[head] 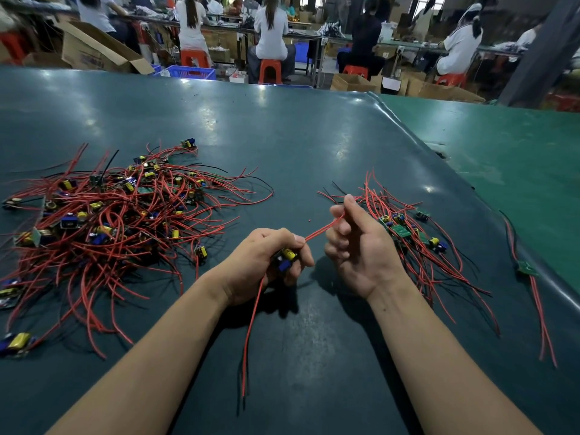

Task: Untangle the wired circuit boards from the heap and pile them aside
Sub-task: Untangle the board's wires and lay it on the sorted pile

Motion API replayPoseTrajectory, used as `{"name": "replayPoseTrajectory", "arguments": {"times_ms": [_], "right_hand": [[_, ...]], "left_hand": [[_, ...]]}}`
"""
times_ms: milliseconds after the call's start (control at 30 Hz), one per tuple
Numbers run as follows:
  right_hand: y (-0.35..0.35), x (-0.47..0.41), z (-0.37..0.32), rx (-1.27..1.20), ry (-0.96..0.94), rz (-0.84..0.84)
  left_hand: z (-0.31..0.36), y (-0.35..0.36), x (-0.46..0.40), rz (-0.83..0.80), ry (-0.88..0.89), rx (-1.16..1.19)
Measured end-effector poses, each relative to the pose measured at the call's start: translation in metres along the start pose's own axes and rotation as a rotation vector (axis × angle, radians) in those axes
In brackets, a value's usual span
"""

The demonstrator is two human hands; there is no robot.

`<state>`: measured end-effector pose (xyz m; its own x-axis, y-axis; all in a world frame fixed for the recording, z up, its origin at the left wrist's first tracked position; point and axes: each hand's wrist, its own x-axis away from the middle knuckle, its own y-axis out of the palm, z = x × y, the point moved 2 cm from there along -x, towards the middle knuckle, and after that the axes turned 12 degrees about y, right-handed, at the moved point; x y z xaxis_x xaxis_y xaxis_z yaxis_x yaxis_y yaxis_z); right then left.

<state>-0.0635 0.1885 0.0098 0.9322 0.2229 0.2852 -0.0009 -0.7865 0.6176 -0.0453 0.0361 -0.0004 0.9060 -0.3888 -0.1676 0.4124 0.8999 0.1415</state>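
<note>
My left hand point(270, 262) grips circuit board point(287, 257) mid-desk; right hand point(354, 243) pinches its red wire point(323, 229) taut. Heap point(103, 221) toward left edge, sorted pile point(408, 233) toward right. Risk (my guess): hard tug snaps solder joint.

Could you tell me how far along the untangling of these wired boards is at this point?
Early on. Done: a small pile lies sorted at the right. In hand: the left hand grips one board while the right hand pinches its red wire. Left: the big heap, far larger, remains tangled.
</note>
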Motion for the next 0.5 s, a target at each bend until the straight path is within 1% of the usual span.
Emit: {"name": "replayPoseTrajectory", "arguments": {"times_ms": [67, 200, 267, 333, 400, 500], "right_hand": [[0.000, 0.000, 0.001, -0.033, 0.055, -0.023], [0.002, 0.001, 0.002, -0.017, 0.141, -0.115], [-0.001, 0.000, -0.001, -0.042, 0.117, -0.081], [-0.004, -0.001, -0.005, -0.120, 0.081, -0.051], [-0.007, -0.002, -0.010, -0.201, 0.048, -0.038], [-0.009, -0.002, -0.012, -0.240, 0.044, -0.029]], "left_hand": [[0.000, 0.001, 0.001, -0.015, 0.000, -0.014], [0.001, 0.003, 0.002, -0.064, 0.002, -0.072], [0.001, 0.002, 0.002, -0.053, 0.003, -0.054], [0.002, 0.001, 0.002, -0.032, -0.001, -0.030], [0.001, 0.001, 0.001, -0.024, -0.004, -0.023], [0.000, 0.000, 0.000, -0.008, -0.005, -0.021]]}}
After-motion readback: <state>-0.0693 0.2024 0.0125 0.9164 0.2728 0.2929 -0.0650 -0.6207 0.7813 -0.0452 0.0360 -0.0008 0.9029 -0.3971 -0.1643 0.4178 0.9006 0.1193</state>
